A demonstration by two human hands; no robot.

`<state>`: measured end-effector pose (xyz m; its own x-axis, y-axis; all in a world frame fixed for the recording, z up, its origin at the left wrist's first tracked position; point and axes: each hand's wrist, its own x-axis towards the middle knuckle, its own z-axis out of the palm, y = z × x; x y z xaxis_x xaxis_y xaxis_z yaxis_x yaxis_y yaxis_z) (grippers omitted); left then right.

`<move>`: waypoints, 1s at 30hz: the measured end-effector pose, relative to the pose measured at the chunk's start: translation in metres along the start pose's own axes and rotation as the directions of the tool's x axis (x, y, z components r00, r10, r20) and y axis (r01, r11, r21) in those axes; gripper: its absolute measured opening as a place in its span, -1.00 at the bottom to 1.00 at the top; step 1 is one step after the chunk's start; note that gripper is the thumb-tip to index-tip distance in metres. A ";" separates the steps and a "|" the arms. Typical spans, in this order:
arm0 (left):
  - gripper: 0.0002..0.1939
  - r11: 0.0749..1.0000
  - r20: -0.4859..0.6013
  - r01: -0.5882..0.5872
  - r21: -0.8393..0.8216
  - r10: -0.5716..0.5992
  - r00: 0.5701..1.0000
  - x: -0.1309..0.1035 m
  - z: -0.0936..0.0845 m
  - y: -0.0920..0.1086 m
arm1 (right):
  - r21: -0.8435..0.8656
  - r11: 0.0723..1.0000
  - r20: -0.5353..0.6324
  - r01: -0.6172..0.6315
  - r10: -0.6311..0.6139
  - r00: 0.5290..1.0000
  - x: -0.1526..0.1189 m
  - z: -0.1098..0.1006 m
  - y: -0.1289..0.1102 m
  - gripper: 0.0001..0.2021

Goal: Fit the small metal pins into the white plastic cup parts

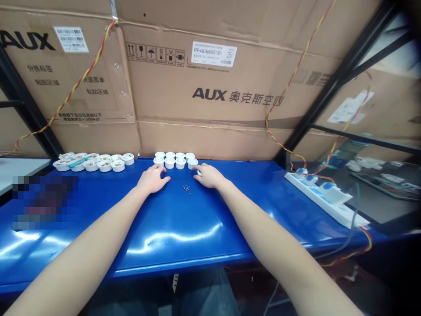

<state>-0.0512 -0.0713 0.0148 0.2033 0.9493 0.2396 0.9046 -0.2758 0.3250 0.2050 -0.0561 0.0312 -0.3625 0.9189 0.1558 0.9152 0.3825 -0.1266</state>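
Note:
Small white round tubs (169, 163) stand in two short rows at the back of the blue table. My left hand (151, 179) is at the left end of the front row, its fingertips close to the end tub, with thumb and fingers apart. At the right end, my right hand (211, 176) reaches to the last front tub (192, 163), its thumb apart from its forefinger. A small white patch shows between those fingers; I cannot tell what it is. Several tiny screw-like pieces (187, 188) lie loose on the table between my hands.
More white tubs (105, 166) with small contents stand at the back left, a teal strip-like item (78, 163) across some. A white power strip (325, 197) with cables lies at the right edge. Cardboard (204, 118) walls the back. A blurred item (44, 199) lies at left.

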 end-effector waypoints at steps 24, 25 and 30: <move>-0.56 0.998 0.076 -0.012 0.062 0.008 0.997 -0.007 -0.002 0.007 | 0.174 0.943 -0.210 0.284 -0.246 0.946 -0.013 -0.019 0.000 -0.59; -0.56 0.998 0.075 -0.011 0.060 0.007 0.997 -0.007 -0.002 0.007 | 0.124 0.941 -0.192 0.315 -0.289 0.938 -0.014 -0.021 -0.004 -0.59; -0.55 0.998 0.084 0.004 0.064 -0.010 0.996 -0.009 -0.004 0.010 | -0.014 0.913 -0.066 0.408 -0.408 0.910 -0.018 -0.026 -0.016 -0.63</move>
<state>-0.0457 -0.0830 0.0198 0.2250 0.9613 0.1590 0.9277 -0.2613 0.2667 0.2016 -0.0809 0.0562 -0.6921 0.6740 0.2585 0.6898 0.7230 -0.0382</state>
